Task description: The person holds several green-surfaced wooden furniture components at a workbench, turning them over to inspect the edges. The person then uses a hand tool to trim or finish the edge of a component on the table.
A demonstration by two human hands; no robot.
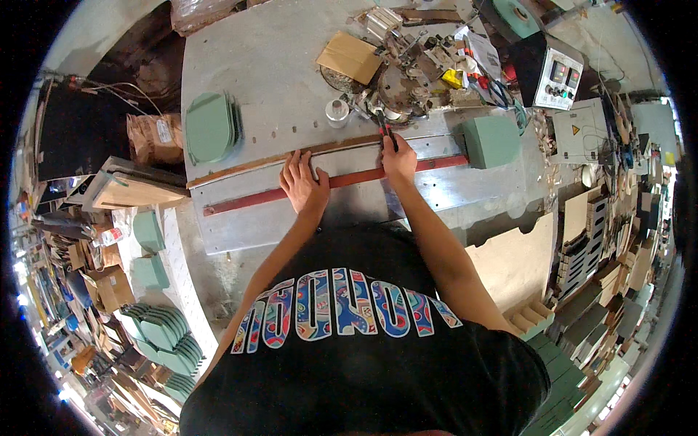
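Observation:
My left hand [302, 183] lies on the grey metal work surface [251, 231], fingers stretched out. Its fingertips reach a long, thin brown strip [240, 172] running across the surface. My right hand [399, 158] is closed around a slim black-and-red hand tool [384, 126], whose exact kind is not clear. The tool points away from me, toward a cluttered heap of metal parts [407, 83]. A long red strip [254, 200] lies nearer to me, partly hidden by both hands and wrists.
Green panels are stacked at the left [209, 129], with a green block [491, 142] at the right. Beyond my hands stand a small white-topped container [337, 111] and a cardboard piece [350, 57]. A control box [558, 78] sits far right; a tan sheet [512, 261] is near my right arm.

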